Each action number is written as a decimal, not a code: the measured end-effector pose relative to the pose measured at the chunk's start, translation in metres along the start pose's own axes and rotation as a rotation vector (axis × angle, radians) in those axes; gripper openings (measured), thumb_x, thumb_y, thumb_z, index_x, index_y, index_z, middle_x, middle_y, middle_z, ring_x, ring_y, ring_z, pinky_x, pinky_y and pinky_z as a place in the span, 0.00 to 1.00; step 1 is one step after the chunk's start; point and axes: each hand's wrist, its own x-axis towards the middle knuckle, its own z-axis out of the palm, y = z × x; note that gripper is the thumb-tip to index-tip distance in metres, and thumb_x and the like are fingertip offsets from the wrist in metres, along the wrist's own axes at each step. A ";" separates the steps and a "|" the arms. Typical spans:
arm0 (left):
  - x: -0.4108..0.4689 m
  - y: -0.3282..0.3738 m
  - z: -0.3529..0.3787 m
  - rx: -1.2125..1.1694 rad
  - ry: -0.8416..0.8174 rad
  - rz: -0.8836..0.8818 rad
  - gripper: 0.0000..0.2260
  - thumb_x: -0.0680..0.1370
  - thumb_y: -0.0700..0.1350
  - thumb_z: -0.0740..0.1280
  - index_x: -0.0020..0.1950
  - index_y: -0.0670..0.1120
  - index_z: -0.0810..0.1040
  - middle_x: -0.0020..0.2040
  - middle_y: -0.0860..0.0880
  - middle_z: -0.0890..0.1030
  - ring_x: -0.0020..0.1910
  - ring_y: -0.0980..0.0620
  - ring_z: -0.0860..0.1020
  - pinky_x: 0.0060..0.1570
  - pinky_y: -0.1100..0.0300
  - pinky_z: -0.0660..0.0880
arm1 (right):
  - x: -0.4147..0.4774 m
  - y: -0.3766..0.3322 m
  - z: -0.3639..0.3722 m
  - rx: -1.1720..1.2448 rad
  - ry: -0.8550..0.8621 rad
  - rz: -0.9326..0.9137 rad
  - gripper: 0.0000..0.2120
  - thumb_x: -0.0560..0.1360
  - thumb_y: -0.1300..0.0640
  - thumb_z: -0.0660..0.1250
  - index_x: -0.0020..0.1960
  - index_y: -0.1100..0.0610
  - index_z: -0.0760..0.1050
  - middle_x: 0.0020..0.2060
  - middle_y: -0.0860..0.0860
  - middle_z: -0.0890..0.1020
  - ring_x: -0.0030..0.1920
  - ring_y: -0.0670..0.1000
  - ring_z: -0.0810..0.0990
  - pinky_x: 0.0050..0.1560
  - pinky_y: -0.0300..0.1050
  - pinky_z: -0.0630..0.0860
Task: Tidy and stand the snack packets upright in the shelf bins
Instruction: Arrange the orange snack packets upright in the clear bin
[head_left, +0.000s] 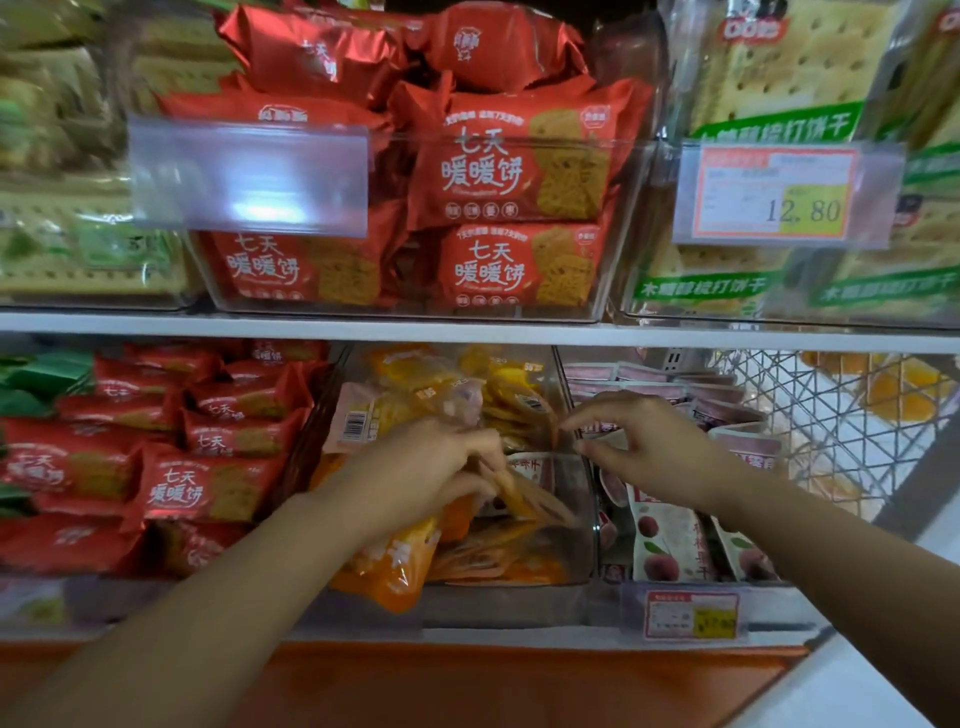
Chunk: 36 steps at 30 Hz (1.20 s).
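On the lower shelf (519, 636) of this shop rack, your left hand (431, 462) reaches into the middle clear bin (588, 519), its grip clamped on several orange snack packets (524, 499) that lean forward. Your right hand (644, 441) hovers over the bin's right wall with its fingers curled; I cannot tell whether they pinch anything.

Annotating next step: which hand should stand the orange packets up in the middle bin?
Left, probably. The left hand grips orange packets inside the bin; the right hand hovers by its right wall, holding nothing.
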 end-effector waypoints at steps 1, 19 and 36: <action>-0.009 0.000 -0.004 -0.049 0.062 -0.037 0.07 0.75 0.49 0.69 0.53 0.52 0.78 0.51 0.56 0.80 0.53 0.58 0.76 0.53 0.58 0.74 | 0.002 -0.002 -0.001 0.008 0.001 0.003 0.11 0.76 0.58 0.65 0.58 0.52 0.79 0.54 0.42 0.78 0.51 0.37 0.72 0.46 0.16 0.61; -0.076 -0.046 0.004 0.249 0.568 -0.177 0.15 0.72 0.46 0.59 0.55 0.47 0.78 0.52 0.46 0.82 0.50 0.44 0.80 0.63 0.43 0.66 | 0.087 -0.025 0.039 -0.627 -0.717 -0.057 0.28 0.71 0.45 0.70 0.67 0.53 0.69 0.57 0.52 0.78 0.52 0.52 0.77 0.52 0.49 0.76; -0.079 -0.052 0.015 0.214 0.602 -0.129 0.22 0.66 0.32 0.74 0.58 0.48 0.78 0.56 0.48 0.80 0.57 0.50 0.73 0.66 0.47 0.63 | 0.057 -0.031 0.028 -0.519 -0.356 0.026 0.14 0.75 0.46 0.64 0.51 0.57 0.76 0.41 0.52 0.77 0.46 0.54 0.78 0.44 0.47 0.73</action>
